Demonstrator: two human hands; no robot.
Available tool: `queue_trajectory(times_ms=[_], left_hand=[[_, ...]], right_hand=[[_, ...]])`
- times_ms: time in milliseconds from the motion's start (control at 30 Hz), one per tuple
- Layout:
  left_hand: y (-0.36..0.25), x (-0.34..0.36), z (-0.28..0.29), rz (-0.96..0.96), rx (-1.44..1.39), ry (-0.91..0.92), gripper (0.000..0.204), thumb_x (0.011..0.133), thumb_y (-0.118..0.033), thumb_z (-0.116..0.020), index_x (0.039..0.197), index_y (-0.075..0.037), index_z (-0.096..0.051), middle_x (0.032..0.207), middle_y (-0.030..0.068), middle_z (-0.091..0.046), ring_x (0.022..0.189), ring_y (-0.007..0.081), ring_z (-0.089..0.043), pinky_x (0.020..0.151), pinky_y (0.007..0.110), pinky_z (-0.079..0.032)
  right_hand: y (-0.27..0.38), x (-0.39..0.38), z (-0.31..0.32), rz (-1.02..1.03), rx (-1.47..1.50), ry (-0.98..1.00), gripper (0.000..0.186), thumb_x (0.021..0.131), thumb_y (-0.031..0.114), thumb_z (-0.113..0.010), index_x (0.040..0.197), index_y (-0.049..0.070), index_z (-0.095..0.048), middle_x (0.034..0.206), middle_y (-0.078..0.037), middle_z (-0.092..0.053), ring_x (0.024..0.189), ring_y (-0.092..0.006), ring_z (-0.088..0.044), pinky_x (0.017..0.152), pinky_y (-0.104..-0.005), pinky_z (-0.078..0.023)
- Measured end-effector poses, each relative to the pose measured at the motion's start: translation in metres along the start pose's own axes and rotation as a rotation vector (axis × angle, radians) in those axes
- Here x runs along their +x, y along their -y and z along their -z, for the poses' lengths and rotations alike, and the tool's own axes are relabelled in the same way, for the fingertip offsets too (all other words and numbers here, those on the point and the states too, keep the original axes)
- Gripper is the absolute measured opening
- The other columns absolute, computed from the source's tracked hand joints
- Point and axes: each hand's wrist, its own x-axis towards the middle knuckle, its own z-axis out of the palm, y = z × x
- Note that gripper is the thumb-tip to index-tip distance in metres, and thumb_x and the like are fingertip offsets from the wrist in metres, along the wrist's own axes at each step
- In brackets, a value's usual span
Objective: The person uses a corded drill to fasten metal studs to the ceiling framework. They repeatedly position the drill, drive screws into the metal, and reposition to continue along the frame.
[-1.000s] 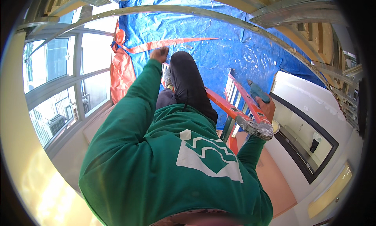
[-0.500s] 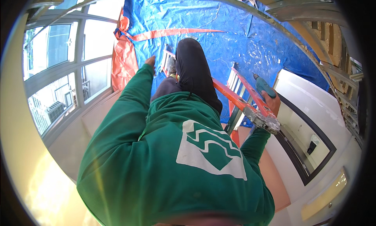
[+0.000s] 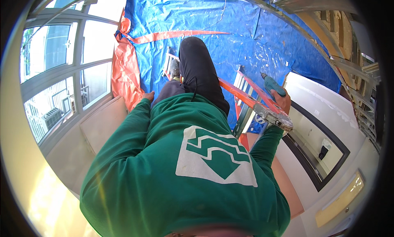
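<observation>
My right hand (image 3: 282,102) is wrapped round the handle of a teal power drill (image 3: 273,86), its dark chuck pointing away and to the left. Just left of that hand is a red-orange stepladder (image 3: 240,95) with a scuffed grey top end; my right forearm passes beyond this end. Beside my left thigh, at hip height, my left hand (image 3: 148,96) is small in view. Its fingers are mostly hidden, and nothing held shows there. My bent leg (image 3: 199,68) in dark trousers is in front, with a shoe by a ladder part (image 3: 168,62).
Below spreads a wrinkled blue tarp (image 3: 176,15) with an orange sheet (image 3: 125,68) along its left side. Windows (image 3: 53,52) line the left wall. A dark-framed opening (image 3: 347,155) is at the right, under metal and wood framing (image 3: 340,60). A pale board (image 3: 104,122) leans at the left.
My left hand has dropped back from its outstretched place over the tarp to beside my hip. The right hand still grips the drill, nearly in place. The view has shifted slightly.
</observation>
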Motion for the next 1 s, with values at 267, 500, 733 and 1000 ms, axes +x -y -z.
queue_trajectory(times_ms=[267,500,733,1000], left_hand=[[-0.013,0.022,0.036,-0.081,0.098,-0.218,0.041,0.118,-0.025,-0.037,0.143,-0.018,-0.068,0.115,0.0304,-0.079,0.110,0.0463,-0.079,0.095,0.060,-0.060],[-0.017,0.043,0.059,-0.174,0.112,-0.272,0.039,0.118,-0.031,-0.044,0.139,-0.017,-0.074,0.113,0.0290,-0.080,0.109,0.0439,-0.080,0.094,0.058,-0.060],[-0.106,-0.005,0.148,-0.333,-0.644,-0.466,0.039,0.112,-0.036,-0.065,0.130,-0.004,-0.079,0.109,0.0169,-0.083,0.097,0.0308,-0.079,0.088,0.043,-0.062],[-0.293,-0.224,0.288,-0.985,-0.971,-0.068,0.055,0.111,-0.040,-0.072,0.147,0.002,-0.070,0.137,0.0153,-0.078,0.128,0.0244,-0.073,0.114,0.038,-0.055]], right_hand=[[-0.007,0.001,-0.002,-0.044,0.022,-0.026,0.050,0.095,0.039,-0.083,0.132,0.006,-0.075,0.109,-0.016,-0.078,0.097,-0.0268,-0.075,0.091,-0.0401,-0.059],[0.018,-0.014,-0.011,-0.070,0.132,-0.300,0.052,0.093,0.033,-0.087,0.135,0.004,-0.076,0.101,-0.010,-0.079,0.089,-0.0201,-0.072,0.083,-0.0372,-0.058],[0.080,-0.031,0.056,0.390,0.224,-0.349,0.060,0.094,0.018,-0.088,0.146,-0.004,-0.068,0.127,-0.013,-0.079,0.115,-0.0197,-0.072,0.103,-0.0362,-0.058],[0.245,-0.092,0.106,0.864,-0.154,-0.257,0.062,0.078,0.009,-0.089,0.138,0.001,-0.074,0.123,-0.024,-0.080,0.111,-0.0383,-0.080,0.100,-0.0449,-0.061]])
